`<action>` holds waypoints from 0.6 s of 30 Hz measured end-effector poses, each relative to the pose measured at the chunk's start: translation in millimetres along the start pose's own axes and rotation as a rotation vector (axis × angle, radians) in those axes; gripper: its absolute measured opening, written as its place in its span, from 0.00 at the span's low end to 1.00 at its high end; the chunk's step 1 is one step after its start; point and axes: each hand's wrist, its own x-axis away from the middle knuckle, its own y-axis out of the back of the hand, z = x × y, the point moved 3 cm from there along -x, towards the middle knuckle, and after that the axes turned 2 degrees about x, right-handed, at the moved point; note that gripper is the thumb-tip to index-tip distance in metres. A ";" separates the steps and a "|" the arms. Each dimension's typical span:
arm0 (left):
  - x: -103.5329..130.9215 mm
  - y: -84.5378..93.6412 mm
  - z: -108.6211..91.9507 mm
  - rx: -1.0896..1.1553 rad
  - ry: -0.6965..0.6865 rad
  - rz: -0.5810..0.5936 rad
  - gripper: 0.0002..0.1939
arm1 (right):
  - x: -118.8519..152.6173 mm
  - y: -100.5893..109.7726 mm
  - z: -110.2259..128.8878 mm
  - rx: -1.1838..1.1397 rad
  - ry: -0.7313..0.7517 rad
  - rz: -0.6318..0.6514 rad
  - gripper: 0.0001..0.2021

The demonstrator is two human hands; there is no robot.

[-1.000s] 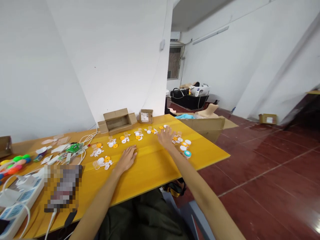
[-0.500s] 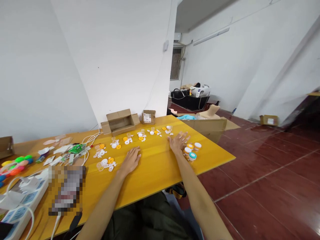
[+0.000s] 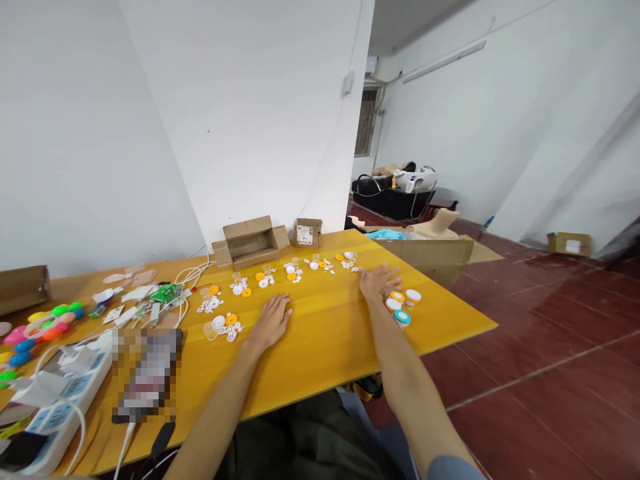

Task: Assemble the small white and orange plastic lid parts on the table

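My left hand (image 3: 271,321) lies palm down on the yellow table (image 3: 315,347), fingers spread a little, holding nothing. Off to the right, my right hand (image 3: 379,281) is over the tabletop with its fingers apart and nothing in them. Just beside it stand several small lidded jars, among them one with a teal lid (image 3: 402,317) and one with a white lid (image 3: 413,295). Small piles of white and orange plastic parts, with clear cups, run in a row beyond my hands. The pile nearest my left hand's side has an orange disc (image 3: 231,320) and a clear cup (image 3: 210,331).
An open cardboard box (image 3: 253,250) and a smaller box (image 3: 307,234) stand by the wall. On the left are cables, a green circuit board (image 3: 166,293), a power strip (image 3: 75,400) and colourful beads (image 3: 50,325). A large carton (image 3: 425,252) stands beyond the table.
The view has shifted, so the table and its contents appear slightly differently placed. My right hand has moved slightly closer over the jars; my left hand rests as before.
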 end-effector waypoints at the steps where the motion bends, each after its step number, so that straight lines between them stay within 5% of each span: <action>1: -0.2 0.3 -0.9 0.002 -0.001 -0.001 0.17 | -0.3 1.6 -0.1 -0.001 0.003 -0.017 0.32; 6: -2.3 3.2 -7.3 0.015 -0.006 0.000 0.16 | 8.2 15.5 9.7 0.022 0.248 -0.099 0.28; 10: -2.5 5.4 -10.6 0.020 -0.007 -0.006 0.16 | 30.4 21.4 29.8 0.135 0.510 -0.005 0.24; 18: -2.3 4.8 -11.0 0.017 -0.002 -0.001 0.16 | 54.6 17.1 47.4 0.340 0.614 0.166 0.22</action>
